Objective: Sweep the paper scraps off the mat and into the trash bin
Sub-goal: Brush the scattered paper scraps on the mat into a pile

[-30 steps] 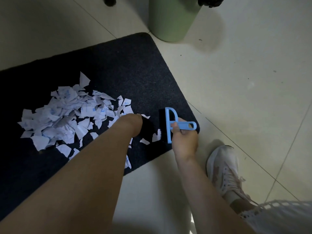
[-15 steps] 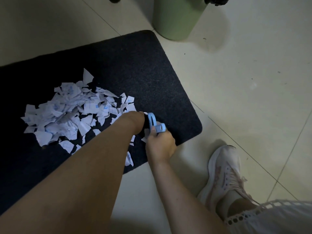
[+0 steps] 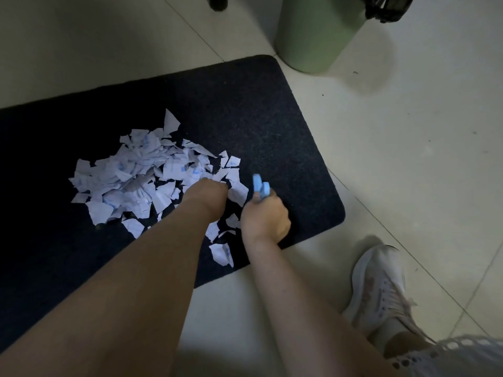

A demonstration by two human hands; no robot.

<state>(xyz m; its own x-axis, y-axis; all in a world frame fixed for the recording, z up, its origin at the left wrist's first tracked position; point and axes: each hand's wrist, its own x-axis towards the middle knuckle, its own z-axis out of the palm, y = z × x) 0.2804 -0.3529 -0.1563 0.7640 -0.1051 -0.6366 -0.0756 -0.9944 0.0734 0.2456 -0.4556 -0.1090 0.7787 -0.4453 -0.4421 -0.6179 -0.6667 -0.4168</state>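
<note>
A pale tiled floor (image 3: 408,159) fills the scene, and on it lies a dark mat (image 3: 245,110) running from the left edge to a rounded corner near the middle right. Just beyond the mat's far corner stands a green trash bin (image 3: 313,34), with a black bag (image 3: 386,6) hanging over its rim at the top right. A heap of torn white paper scraps (image 3: 136,178) with blue marks sits on the mat, left of centre, with a few loose pieces trailing toward the mat's near edge. The left hand (image 3: 209,191) reaches down at the right edge of the heap, seen from behind; its fingers are hidden, so whether it holds anything cannot be told. Just beside it, the right hand (image 3: 265,216) is curled round the handle of a light blue brush (image 3: 260,186), blurred, over the mat. A white sneaker (image 3: 378,284) rests on the floor at lower right.
</note>
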